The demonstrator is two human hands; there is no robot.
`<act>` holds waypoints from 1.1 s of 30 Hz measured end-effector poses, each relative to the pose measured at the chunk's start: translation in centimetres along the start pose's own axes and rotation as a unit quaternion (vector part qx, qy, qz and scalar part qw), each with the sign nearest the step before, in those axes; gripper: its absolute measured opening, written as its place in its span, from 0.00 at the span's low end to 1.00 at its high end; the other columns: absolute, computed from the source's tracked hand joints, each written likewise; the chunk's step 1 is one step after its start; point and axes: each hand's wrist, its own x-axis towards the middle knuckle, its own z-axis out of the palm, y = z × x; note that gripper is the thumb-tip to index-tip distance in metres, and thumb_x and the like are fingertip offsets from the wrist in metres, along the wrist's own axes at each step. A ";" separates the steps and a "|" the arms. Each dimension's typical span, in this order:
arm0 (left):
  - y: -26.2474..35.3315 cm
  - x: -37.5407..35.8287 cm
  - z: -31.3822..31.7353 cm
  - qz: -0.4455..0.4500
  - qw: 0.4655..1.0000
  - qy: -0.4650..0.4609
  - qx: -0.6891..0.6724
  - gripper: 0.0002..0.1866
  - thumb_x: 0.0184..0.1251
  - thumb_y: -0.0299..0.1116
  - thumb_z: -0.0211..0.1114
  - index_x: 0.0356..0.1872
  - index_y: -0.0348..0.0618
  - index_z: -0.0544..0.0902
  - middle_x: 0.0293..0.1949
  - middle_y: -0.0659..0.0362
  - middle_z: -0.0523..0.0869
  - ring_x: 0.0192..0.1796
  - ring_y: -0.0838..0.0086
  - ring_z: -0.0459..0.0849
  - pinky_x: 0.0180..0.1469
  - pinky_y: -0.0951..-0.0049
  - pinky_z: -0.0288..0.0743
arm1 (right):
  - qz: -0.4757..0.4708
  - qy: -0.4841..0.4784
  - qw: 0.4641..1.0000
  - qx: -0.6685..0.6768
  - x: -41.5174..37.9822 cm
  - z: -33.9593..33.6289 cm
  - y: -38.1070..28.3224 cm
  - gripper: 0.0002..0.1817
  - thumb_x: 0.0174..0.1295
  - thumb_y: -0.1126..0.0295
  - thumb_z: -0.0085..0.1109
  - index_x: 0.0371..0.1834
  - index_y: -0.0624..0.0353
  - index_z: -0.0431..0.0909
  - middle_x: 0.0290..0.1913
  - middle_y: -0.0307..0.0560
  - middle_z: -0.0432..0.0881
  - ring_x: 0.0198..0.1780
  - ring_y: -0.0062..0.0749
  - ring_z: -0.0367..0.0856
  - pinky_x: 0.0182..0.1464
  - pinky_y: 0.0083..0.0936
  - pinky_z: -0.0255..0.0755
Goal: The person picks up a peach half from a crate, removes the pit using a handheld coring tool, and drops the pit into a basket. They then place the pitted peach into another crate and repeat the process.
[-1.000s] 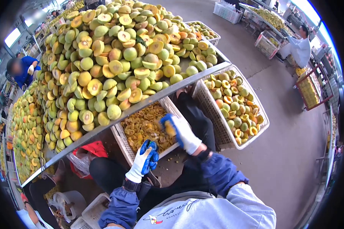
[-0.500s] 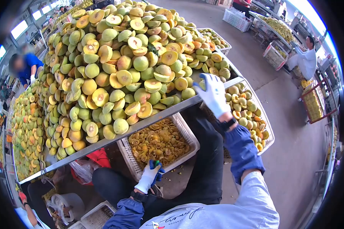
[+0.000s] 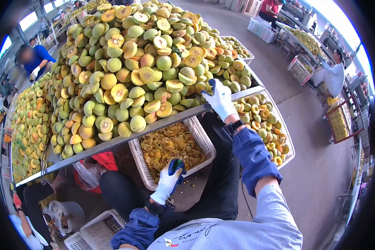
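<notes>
My left hand [image 3: 170, 179], in a white glove with blue fingers, is closed low in front of me. A bit of green shows in its grip, but the fingers hide most of it. My right hand [image 3: 220, 101], gloved alike, is over the metal table edge [image 3: 177, 119] at the right end of a big heap of halved green-yellow peaches [image 3: 154, 75]. Its thumb and fingers are apart, with no fruit visible between them. Below the edge, near my left hand, a white crate [image 3: 204, 137] holds yellow-brown fruit scraps [image 3: 171, 146].
Another crate of hollowed peach halves [image 3: 264, 125] stands right of my right arm. A red bag [image 3: 106, 160], a white bucket [image 3: 73, 214] and a pale crate [image 3: 102, 231] are at lower left. Other people [image 3: 35, 58] work across the table and at right [image 3: 331, 75].
My right hand has moved a little left and down onto the table edge. My left hand has risen and shifted slightly right, still closed. The view has turned a little.
</notes>
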 end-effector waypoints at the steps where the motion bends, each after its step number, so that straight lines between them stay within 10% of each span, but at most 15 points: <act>1: 0.0 -0.1 0.7 0.009 1.000 -0.011 -0.022 0.18 0.72 0.26 0.56 0.61 0.37 0.70 0.46 0.54 0.83 0.39 0.73 0.85 0.27 0.76 0.75 | 0.013 -0.021 0.999 -0.032 0.3 0.9 -0.1 0.28 0.52 0.54 0.69 0.52 0.58 0.73 0.43 0.55 0.83 0.47 0.53 0.82 0.49 0.44 0.75; 6: 0.2 -1.4 1.3 0.023 0.997 -0.037 -0.057 0.18 0.72 0.27 0.57 0.61 0.37 0.69 0.43 0.54 0.84 0.33 0.74 0.82 0.26 0.77 0.74 | 0.070 -0.080 0.991 -0.079 1.4 2.6 0.0 0.29 0.52 0.58 0.68 0.55 0.58 0.72 0.46 0.55 0.83 0.48 0.54 0.82 0.49 0.44 0.75; 10: 0.0 -2.0 -0.6 -0.006 0.999 0.043 -0.030 0.11 0.71 0.30 0.60 0.49 0.40 0.73 0.30 0.56 0.85 0.16 0.78 0.74 0.18 0.75 0.68 | 0.068 0.023 0.985 0.156 -0.2 -0.4 -0.2 0.32 0.55 0.70 0.63 0.66 0.57 0.68 0.61 0.52 0.77 0.58 0.45 0.77 0.60 0.36 0.71; 13: 0.5 -1.9 -0.6 0.021 0.997 0.052 -0.045 0.08 0.72 0.30 0.59 0.46 0.41 0.72 0.28 0.57 0.84 0.15 0.80 0.71 0.17 0.78 0.65 | 0.062 0.051 0.865 0.496 -2.0 -1.5 -0.2 0.29 0.61 0.76 0.58 0.68 0.58 0.67 0.61 0.45 0.74 0.59 0.27 0.74 0.61 0.22 0.68; 16: 2.2 -1.6 0.4 0.063 0.995 0.029 -0.071 0.09 0.73 0.29 0.58 0.50 0.42 0.73 0.28 0.59 0.83 0.16 0.83 0.69 0.19 0.81 0.64 | 0.180 -0.014 0.671 0.719 -4.8 -3.1 -2.3 0.21 0.64 0.75 0.57 0.61 0.57 0.69 0.56 0.45 0.75 0.55 0.38 0.79 0.57 0.34 0.78; 21: 6.1 -2.2 2.6 0.186 0.961 0.069 0.191 0.15 0.72 0.28 0.58 0.57 0.41 0.72 0.31 0.62 0.81 0.26 0.82 0.78 0.26 0.79 0.71 | 0.312 -0.141 0.496 0.798 -11.5 -4.1 -6.8 0.16 0.65 0.72 0.58 0.55 0.61 0.73 0.53 0.50 0.80 0.54 0.43 0.81 0.59 0.38 0.78; 24: 7.6 -2.8 3.5 0.303 0.865 0.140 0.375 0.16 0.66 0.33 0.64 0.51 0.40 0.72 0.32 0.49 0.85 0.33 0.51 0.85 0.33 0.58 0.77 | 0.335 -0.124 0.431 0.829 -13.9 -4.8 -10.3 0.16 0.67 0.66 0.57 0.57 0.55 0.75 0.52 0.48 0.81 0.56 0.42 0.80 0.60 0.39 0.75; 26: 6.8 -2.9 3.6 0.294 0.833 0.173 0.435 0.19 0.65 0.36 0.65 0.52 0.40 0.71 0.33 0.50 0.84 0.33 0.52 0.86 0.33 0.57 0.78 | 0.325 -0.165 0.339 0.867 -14.7 -4.3 -10.9 0.19 0.70 0.59 0.55 0.62 0.50 0.71 0.56 0.49 0.78 0.57 0.43 0.79 0.57 0.36 0.77; 28: 7.2 -3.3 3.7 0.313 0.794 0.192 0.485 0.20 0.64 0.38 0.65 0.51 0.38 0.71 0.34 0.50 0.84 0.33 0.53 0.86 0.33 0.59 0.79 | 0.224 -0.067 0.613 0.755 -16.9 -1.0 -11.3 0.20 0.73 0.55 0.49 0.62 0.53 0.70 0.57 0.50 0.77 0.57 0.42 0.79 0.57 0.35 0.77; 30: 6.9 -3.3 3.6 0.314 0.782 0.209 0.497 0.19 0.64 0.38 0.66 0.50 0.39 0.71 0.34 0.51 0.84 0.33 0.55 0.86 0.32 0.60 0.80 | 0.242 -0.081 0.613 0.748 -17.1 -1.6 -11.5 0.22 0.75 0.52 0.44 0.60 0.57 0.71 0.57 0.51 0.77 0.58 0.40 0.78 0.60 0.36 0.75; 32: 7.0 -3.4 3.5 0.294 0.793 0.197 0.496 0.18 0.65 0.38 0.65 0.49 0.39 0.72 0.33 0.50 0.84 0.31 0.55 0.86 0.31 0.60 0.80 | 0.277 -0.112 0.436 0.849 -16.7 -2.8 -12.8 0.23 0.76 0.52 0.42 0.60 0.61 0.69 0.58 0.51 0.77 0.59 0.41 0.77 0.62 0.36 0.74; 33: 6.8 -3.4 3.5 0.292 0.793 0.198 0.496 0.18 0.65 0.38 0.65 0.49 0.39 0.72 0.33 0.50 0.84 0.31 0.55 0.86 0.31 0.60 0.80 | 0.275 -0.111 0.461 0.836 -16.8 -2.9 -13.0 0.23 0.77 0.53 0.40 0.60 0.62 0.69 0.58 0.52 0.76 0.59 0.42 0.77 0.62 0.35 0.73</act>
